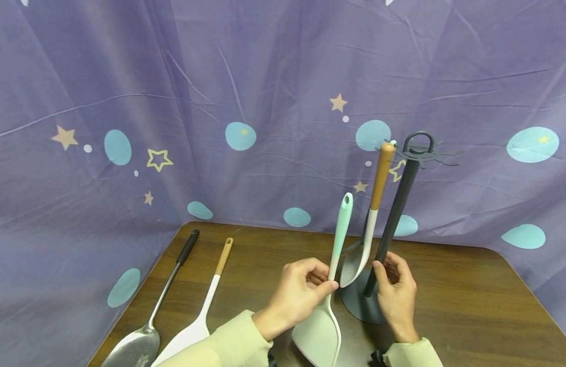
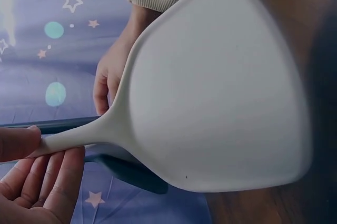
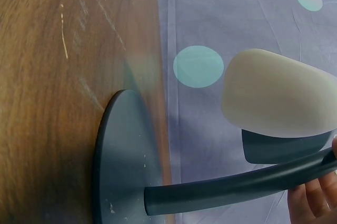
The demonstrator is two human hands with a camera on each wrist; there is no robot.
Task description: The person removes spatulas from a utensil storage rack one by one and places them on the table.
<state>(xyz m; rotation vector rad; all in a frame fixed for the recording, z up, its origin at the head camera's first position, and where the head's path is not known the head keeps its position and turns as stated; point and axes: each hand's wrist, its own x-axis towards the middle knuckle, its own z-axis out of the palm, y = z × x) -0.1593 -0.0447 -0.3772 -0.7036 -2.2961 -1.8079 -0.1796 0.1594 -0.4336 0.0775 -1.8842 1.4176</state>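
Note:
My left hand (image 1: 301, 290) pinches the neck of a turner (image 1: 318, 331) between thumb and fingers. The turner has a mint-green handle with a hole at its top and a wide cream blade hanging downward. Beside it, my right hand (image 1: 397, 293) grips the pole of a dark utensil stand (image 1: 402, 199), low down near the round base (image 3: 126, 145). On the stand's left side hangs a utensil (image 1: 380, 178) with a wooden handle, white neck and pale head. Behind that shows a dark utensil (image 2: 131, 174), mostly hidden, its kind unclear.
To the left on the wooden table (image 1: 448, 285) lie a metal turner (image 1: 136, 346) with a black handle and a white turner (image 1: 191, 331) with a wooden handle. Thin hooks (image 1: 443, 159) fan out around the stand's top. A purple patterned curtain (image 1: 273, 76) hangs behind.

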